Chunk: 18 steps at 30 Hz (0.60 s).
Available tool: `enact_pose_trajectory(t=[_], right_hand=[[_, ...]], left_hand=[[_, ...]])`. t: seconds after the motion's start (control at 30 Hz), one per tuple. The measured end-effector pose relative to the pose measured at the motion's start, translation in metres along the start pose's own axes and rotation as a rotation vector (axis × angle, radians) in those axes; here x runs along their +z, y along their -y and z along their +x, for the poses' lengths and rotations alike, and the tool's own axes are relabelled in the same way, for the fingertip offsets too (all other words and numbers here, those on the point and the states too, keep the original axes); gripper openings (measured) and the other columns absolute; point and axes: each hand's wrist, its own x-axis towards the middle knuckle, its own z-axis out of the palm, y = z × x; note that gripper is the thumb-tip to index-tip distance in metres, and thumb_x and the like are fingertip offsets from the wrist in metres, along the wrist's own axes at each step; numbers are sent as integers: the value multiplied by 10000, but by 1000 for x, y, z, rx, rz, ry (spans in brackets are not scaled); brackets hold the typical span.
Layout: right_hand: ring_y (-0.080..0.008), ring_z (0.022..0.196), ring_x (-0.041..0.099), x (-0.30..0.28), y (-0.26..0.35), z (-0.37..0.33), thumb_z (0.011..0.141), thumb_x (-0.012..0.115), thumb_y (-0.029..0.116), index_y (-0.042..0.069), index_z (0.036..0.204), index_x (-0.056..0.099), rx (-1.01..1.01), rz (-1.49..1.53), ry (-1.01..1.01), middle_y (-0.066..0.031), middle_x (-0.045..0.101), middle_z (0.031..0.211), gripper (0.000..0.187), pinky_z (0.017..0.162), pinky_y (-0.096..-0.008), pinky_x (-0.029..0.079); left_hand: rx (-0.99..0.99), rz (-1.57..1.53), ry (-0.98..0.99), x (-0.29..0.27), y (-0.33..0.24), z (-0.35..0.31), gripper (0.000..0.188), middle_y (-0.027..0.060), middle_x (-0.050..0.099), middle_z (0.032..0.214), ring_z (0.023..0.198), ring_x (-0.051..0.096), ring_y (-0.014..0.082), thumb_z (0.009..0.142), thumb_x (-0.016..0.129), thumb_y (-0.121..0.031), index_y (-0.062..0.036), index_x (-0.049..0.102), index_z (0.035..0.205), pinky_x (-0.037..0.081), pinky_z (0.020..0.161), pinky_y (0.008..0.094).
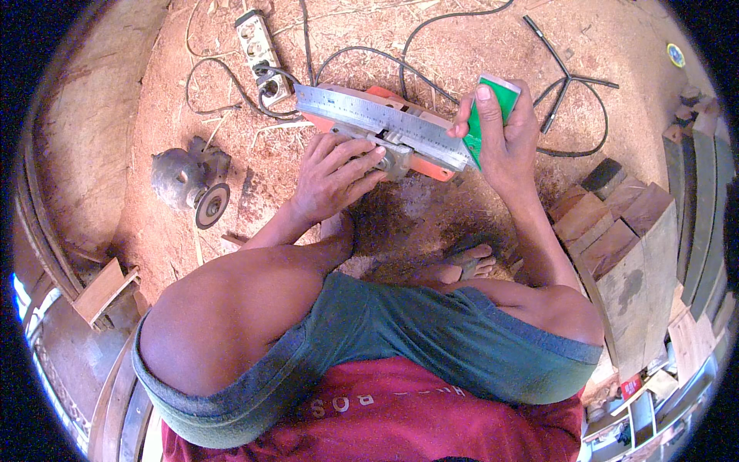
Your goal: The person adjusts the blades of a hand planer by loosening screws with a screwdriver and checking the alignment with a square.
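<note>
An orange electric planer (433,168) lies on the ground in front of me, its metal parts facing up. Along its length rests the long marked steel blade of a try square (362,110). My right hand (504,138) is closed around the green handle of this square, thumb on top. My left hand (339,175) is on the near side of the planer, with bent fingers against the metal part at its middle. Their tips partly cover that part, and the square hides much of the planer's far side.
An angle grinder (185,181) with a disc lies at left. Beyond the planer are a power strip (262,58) with plugs and looping black cables (354,50). A dark three-armed wrench (568,75) lies far right, and wood blocks (608,223) are stacked at right. Sawdust covers the ground.
</note>
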Motion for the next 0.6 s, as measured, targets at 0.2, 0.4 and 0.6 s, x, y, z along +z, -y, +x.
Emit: enact_pose_trajectory(t=[0.2,0.4,0.6], right_hand=[[-146,672,642,1,0,0,1147,516,246,15,1157,454,9,29,-5,-106,639,830,240,650,-347,614],[-143,678,637,0,2,0,1147,513,233,18,1164,452,12,0,0,-104,637,833,225,650,-349,611],[-141,675,635,1,1,0,1147,511,220,18,1171,452,24,27,1,-103,637,843,212,648,-343,608]], left_hand=[[-19,-16,-18,-1,-1,3,423,-4,703,1155,1008,656,251,781,903,-271,-143,767,1161,512,841,415],[-9,-12,-13,-1,-1,3,416,-5,701,1153,1009,655,250,784,902,-274,-147,766,1156,511,840,413],[-9,4,-1,-1,-2,2,418,-13,701,1171,1020,643,244,795,892,-266,-166,770,1182,504,870,411]])
